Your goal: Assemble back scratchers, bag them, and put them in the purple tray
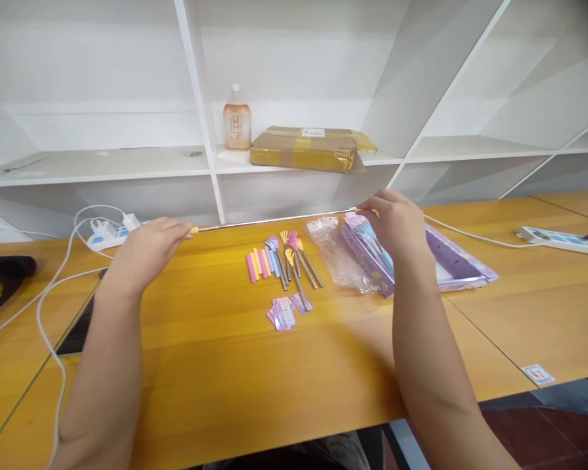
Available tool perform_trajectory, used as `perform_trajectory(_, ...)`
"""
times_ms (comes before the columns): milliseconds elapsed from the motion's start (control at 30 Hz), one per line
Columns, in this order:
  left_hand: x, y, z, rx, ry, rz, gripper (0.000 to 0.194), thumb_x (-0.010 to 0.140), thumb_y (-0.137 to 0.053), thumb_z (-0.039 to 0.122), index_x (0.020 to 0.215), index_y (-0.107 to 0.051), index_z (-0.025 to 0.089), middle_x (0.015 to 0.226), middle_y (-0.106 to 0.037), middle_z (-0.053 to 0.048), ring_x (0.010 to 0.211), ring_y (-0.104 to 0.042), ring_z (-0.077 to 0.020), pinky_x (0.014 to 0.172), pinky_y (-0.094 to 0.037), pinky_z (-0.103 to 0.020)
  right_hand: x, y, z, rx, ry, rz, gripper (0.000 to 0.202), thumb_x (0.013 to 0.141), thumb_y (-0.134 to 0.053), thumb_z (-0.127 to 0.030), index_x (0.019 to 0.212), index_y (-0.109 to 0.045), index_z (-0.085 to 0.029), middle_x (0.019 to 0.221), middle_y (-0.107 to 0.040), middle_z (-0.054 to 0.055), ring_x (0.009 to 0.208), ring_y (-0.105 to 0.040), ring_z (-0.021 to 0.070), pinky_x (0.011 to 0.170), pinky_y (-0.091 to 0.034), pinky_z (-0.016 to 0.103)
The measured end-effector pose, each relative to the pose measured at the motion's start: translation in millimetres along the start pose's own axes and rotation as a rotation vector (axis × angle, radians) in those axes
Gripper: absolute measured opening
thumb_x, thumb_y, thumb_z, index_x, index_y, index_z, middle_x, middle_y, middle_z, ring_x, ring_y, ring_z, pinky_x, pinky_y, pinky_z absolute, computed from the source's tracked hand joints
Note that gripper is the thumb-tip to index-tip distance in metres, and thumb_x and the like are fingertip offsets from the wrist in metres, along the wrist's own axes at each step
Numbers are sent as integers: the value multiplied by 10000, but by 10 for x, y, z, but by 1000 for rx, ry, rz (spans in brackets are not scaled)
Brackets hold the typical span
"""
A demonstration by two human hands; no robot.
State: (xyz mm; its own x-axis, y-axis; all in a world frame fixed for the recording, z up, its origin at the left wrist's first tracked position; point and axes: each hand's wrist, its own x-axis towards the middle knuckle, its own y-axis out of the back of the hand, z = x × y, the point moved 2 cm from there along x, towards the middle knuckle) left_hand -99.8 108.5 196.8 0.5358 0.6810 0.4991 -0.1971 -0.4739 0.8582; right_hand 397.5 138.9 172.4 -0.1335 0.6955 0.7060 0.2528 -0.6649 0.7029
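A left hand [149,245] and a right hand [394,219] are holding a long metal rod [274,220] between them, its shaft stretching across the view just beyond the scratchers [291,256] on the table [255,385]. Left of the scratchers, the left fingers are pinching a yellow end piece; to their right, the right fingers are closing around the opposite end, which is mostly hidden and may be yellow too. Pink, orange and blue sleeves [261,264] are lying in a row just left of the scratchers, while small printed cards [283,313] are resting in front of them. A clear bag [336,254] is lying to the scratchers' right, with a purple box [463,282] sitting farther right, partly behind the right forearm. Behind the scratchers, a bottle [237,124] and a taped parcel [301,149] are occupying a white shelf [147,163]
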Motion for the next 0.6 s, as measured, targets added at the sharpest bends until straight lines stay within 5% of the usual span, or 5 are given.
perform_trajectory(167, 72, -16, 236, 10, -32, -4, 393, 1096, -380, 293, 1247, -730, 199, 1130, -774, -129, 1050, -704, -297, 919, -551, -426, 37, -118, -392, -31, 171, -4, 237, 1040, -561, -244, 926, -767, -220, 917, -691, 102, 878, -584, 265, 728, -369, 369)
perform_trajectory(433, -51, 267, 271, 39, 15, -4, 362, 1096, -372, 253, 1238, -704, 274, 1103, -764, -87, 1017, -692, -280, 873, -537, -418, 40, -67, -502, -41, 310, 99, 247, 1076, -528, -263, 941, -734, -241, 858, -632, 70, 819, -520, 232, 730, -328, 367)
perform_trajectory(600, 56, 149, 709, -39, -50, 2, 310, 1084, -418, 223, 1207, -701, 193, 1128, -752, -129, 1036, -687, -278, 883, -549, -407, -47, -23, -1030, 63, 449, 125, 195, 1074, -558, -224, 954, -710, -253, 825, -618, 52, 793, -492, 218, 716, -288, 374)
